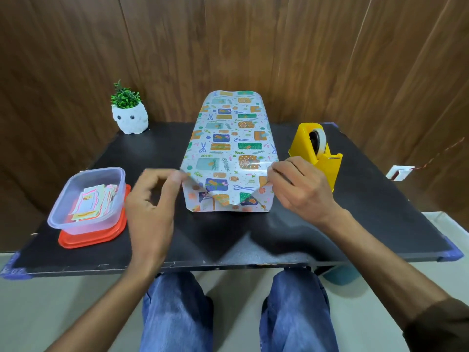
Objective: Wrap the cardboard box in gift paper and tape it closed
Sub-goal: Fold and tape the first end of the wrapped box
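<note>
the gift paper [228, 148] lies draped over the cardboard box in the middle of the black counter [330, 224], running lengthwise away from me. the box itself is fully covered. at the near end the paper hangs down in a loose, creased flap.

my left hand [152, 199] has its fingers curled, thumb and forefinger pinching the paper at the near left corner, though that hand is a little blurred. my right hand [302, 189] pinches the paper at the near right corner the same way.

just beyond my right hand stands a yellow tape dispenser [314, 151]. to my left a clear plastic container [86, 199] of paper slips sits on a red lid [94, 237], and a small potted plant [130, 118] stands at the far left corner.
</note>
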